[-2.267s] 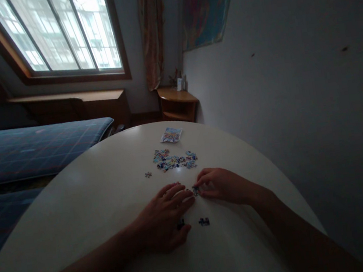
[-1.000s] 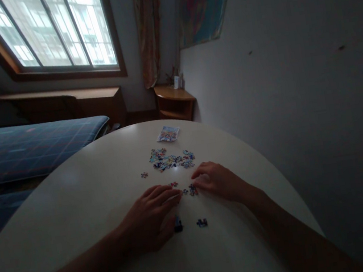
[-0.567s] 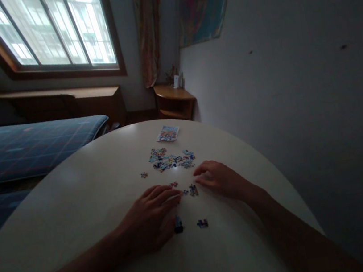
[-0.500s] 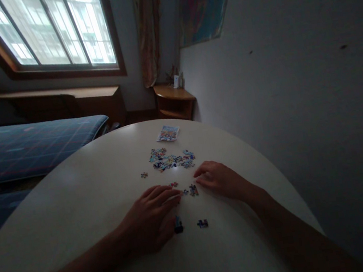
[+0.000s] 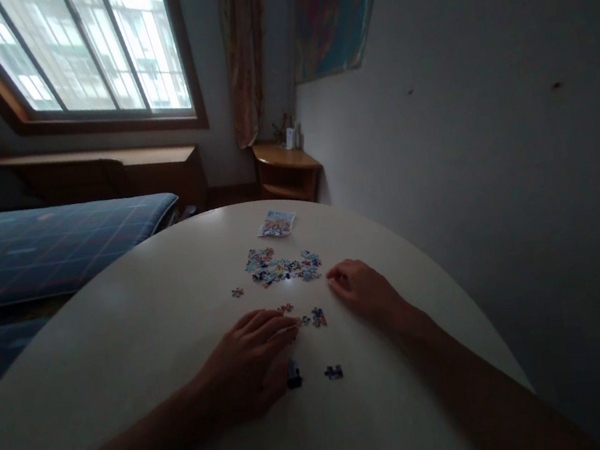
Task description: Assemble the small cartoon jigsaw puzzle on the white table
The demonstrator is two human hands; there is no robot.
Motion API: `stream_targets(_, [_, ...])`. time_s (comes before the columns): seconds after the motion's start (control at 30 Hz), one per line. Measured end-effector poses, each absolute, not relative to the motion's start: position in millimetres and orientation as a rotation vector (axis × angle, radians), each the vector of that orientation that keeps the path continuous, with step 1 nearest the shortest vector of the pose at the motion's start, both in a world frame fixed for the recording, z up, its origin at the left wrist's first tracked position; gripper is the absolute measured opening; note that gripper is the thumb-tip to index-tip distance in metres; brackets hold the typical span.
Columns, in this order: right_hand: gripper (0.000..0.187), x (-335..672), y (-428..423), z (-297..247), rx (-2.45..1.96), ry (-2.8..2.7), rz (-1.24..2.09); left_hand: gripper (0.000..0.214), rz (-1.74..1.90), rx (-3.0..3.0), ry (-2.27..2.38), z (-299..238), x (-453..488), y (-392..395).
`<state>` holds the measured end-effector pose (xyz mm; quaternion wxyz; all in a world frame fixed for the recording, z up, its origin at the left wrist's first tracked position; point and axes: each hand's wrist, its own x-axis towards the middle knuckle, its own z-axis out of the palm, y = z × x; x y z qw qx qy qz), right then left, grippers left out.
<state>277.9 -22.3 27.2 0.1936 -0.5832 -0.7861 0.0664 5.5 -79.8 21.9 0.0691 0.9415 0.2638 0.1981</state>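
My left hand (image 5: 246, 363) lies flat on the white round table (image 5: 152, 328), fingers stretched out toward a few small joined puzzle pieces (image 5: 316, 318). Its thumb rests by a dark piece (image 5: 293, 378), with another dark piece (image 5: 333, 372) a little to the right. My right hand (image 5: 359, 290) sits farther back and to the right, fingers curled, its tips just right of a heap of loose colourful pieces (image 5: 280, 266). Nothing shows between its fingers. A single piece (image 5: 237, 292) lies apart at the left.
A small printed picture card (image 5: 276, 223) lies near the table's far edge. Beyond stand a bed with a blue checked cover (image 5: 46, 246), a wooden corner shelf (image 5: 286, 171) and a window (image 5: 86, 54). A wall runs close along the right.
My right hand has drawn back from the small joined pieces and moved up and right, toward the heap. My left hand has stayed flat in place.
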Motion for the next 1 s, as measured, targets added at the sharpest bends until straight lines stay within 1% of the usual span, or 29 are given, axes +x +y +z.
stream_targets(0.13, [0.025,278.8,-13.1,16.0,-1.647,-2.15,0.11,0.045,0.596,2.828,0.794,21.1,4.8,-79.7])
stream_targets(0.27, [0.039,278.4,-8.2,12.5,-1.686,-2.131,0.078,0.043,0.598,2.829,0.794,20.6,4.6,-79.0])
stream_targets(0.4, [0.048,275.8,-7.3,11.8,-1.672,-2.2,0.089,0.043,0.641,2.816,0.789,21.0,5.6,-79.0])
stream_targets(0.5, [0.052,274.0,-8.4,12.2,-1.668,-2.289,0.11,0.041,0.683,2.796,0.788,21.3,6.0,-79.2])
stream_targets(0.73, [0.048,274.7,-8.3,12.6,-1.681,-2.312,0.134,0.048,0.719,2.782,0.788,19.2,5.7,-78.6])
stream_targets(0.8, [0.042,274.6,-7.3,12.9,-1.647,-2.253,0.13,0.048,0.729,2.78,0.791,19.2,5.5,-78.6])
stream_targets(0.93, [0.022,275.7,-7.4,17.1,-1.611,-2.122,0.137,0.046,0.742,2.774,0.832,19.8,5.2,-78.5])
stream_targets(1.0, [0.019,277.7,-8.6,20.2,-1.618,-2.101,0.178,0.045,0.758,2.772,0.847,19.9,4.6,-77.7])
